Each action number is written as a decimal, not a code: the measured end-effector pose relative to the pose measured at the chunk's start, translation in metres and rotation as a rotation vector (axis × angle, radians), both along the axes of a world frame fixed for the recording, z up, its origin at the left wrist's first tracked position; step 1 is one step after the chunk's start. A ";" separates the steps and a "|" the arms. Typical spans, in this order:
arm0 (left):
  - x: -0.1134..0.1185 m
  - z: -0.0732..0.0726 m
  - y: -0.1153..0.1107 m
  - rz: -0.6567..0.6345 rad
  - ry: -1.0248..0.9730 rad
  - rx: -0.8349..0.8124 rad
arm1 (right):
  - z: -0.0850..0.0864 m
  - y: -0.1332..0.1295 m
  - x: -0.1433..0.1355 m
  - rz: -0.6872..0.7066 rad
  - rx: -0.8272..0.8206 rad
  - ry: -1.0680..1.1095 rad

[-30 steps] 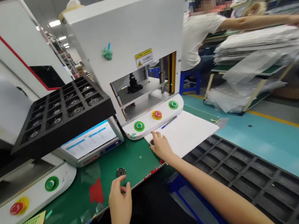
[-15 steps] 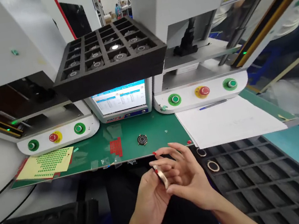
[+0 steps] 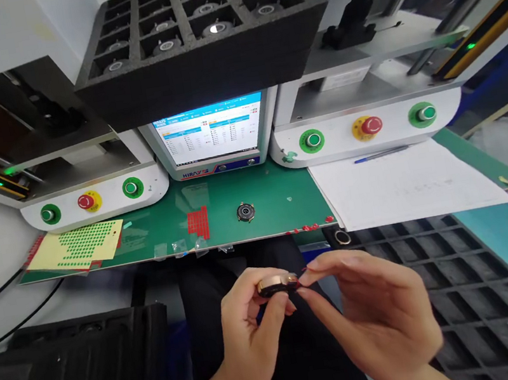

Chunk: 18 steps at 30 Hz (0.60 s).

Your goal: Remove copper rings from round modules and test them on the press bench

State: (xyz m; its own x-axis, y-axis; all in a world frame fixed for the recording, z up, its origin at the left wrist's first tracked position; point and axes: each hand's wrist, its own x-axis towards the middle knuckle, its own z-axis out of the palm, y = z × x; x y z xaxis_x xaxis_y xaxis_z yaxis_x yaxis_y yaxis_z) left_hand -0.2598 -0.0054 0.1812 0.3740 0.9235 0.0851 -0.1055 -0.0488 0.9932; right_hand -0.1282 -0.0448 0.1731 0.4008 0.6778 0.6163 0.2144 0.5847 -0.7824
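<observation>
Between thumb and fingers, my left hand (image 3: 254, 328) holds a round gold-rimmed watch case (image 3: 276, 284), seen nearly edge-on above my lap. My right hand (image 3: 373, 306) pinches at the case's right edge, where a small red piece (image 3: 298, 284) shows by the fingertips; how firmly it grips that piece is hard to tell. On the green mat (image 3: 266, 207) beyond my hands lies a round black watch part (image 3: 245, 211) with small lugs. A red sticker sheet (image 3: 198, 223) is to its left.
A black foam tray (image 3: 205, 66) of round parts stands raised before the monitor (image 3: 213, 133). Presses with buttons flank it. Paper (image 3: 407, 185) with a blue pen lies at right, above a large compartmented tray (image 3: 463, 295). Yellow sticker sheets (image 3: 83, 242) lie at left.
The watch case has been turned nearly level. My right hand has moved right, its thumb and finger now together at the case's edge. The view has shifted, and more red bits show along the mat's edge.
</observation>
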 end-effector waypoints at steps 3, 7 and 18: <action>-0.006 -0.004 -0.002 -0.037 0.081 0.101 | -0.001 -0.002 -0.001 0.002 -0.022 0.040; -0.012 -0.007 0.000 -0.059 0.171 0.262 | 0.000 -0.004 0.000 0.012 -0.047 0.042; -0.015 0.005 0.010 -0.155 0.248 0.461 | 0.008 -0.002 0.027 0.267 -0.193 -0.078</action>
